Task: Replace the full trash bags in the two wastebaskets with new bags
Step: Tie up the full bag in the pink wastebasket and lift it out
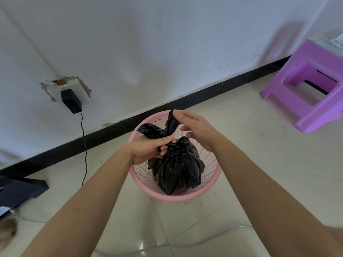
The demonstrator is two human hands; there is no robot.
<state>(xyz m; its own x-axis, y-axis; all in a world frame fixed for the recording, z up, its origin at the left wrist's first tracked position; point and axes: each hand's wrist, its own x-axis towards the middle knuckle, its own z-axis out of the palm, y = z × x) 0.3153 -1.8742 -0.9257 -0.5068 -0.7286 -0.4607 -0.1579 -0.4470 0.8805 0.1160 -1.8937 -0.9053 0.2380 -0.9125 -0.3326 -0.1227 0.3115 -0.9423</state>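
A pink mesh wastebasket [207, 194] stands on the tiled floor near the wall. Inside it sits a full black trash bag [178, 169], gathered at the top into two twisted ends. My left hand [148, 149] is closed around the bag's neck, with one end sticking out to the left. My right hand [196, 127] pinches the tip of the other end, which stands upright above the basket; its remaining fingers are spread. Only this one wastebasket is in view.
A purple plastic stool [304, 101] stands at the right by the wall. A black adapter [71, 101] is plugged into a damaged wall socket, its cord [85, 154] running down to the floor. Dark furniture [20, 190] sits at the left edge. A thin clear tube [204, 240] lies across the floor.
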